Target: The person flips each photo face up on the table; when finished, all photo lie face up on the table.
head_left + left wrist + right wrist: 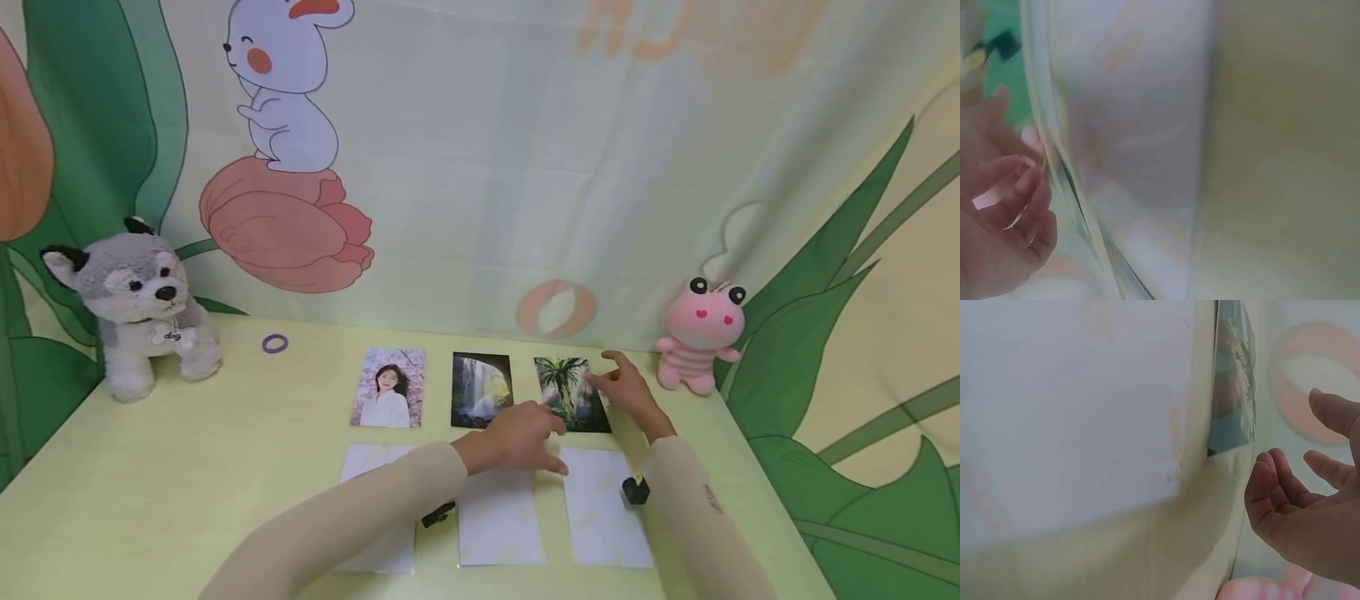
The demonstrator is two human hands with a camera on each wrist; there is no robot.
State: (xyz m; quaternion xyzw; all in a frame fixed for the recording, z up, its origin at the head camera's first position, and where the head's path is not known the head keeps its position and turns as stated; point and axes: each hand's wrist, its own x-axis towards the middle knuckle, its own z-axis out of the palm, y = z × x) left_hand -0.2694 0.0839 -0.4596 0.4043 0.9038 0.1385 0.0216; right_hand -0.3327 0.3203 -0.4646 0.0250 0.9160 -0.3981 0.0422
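Two beige sleeves point(337, 517) reach in from the lower left and lower right. Three white cards point(498, 529) lie in a row at the lower centre of the frame, long axes running near to far, the outer two slanting apart toward the lower edge; the left sleeve covers part of the leftmost one. Narrow strips of tabletop point(187, 483) show between the cards, and another separates this row from the pictures beyond.

The left hand point(517, 437) is over that strip, fingers loosely spread toward the right, holding nothing. The right hand point(630, 390) is at the right edge of the plant picture point(566, 396), thumb and fingers parted, nothing gripped; whether a fingertip touches the picture I cannot tell.

The plant picture stands upright to the viewer, leafy crown toward the top, its long axis tilting slightly to the lower right. Left of it are the waterfall picture point(480, 387) and the portrait picture point(387, 392), both upright, with gaps between all three.

Farther off are a purple ring point(266, 346) and a plush dog point(142, 300) at left, and a pink plush toy point(701, 333) by the tabletop's right edge. A printed curtain point(465, 208) rises behind the far edge.
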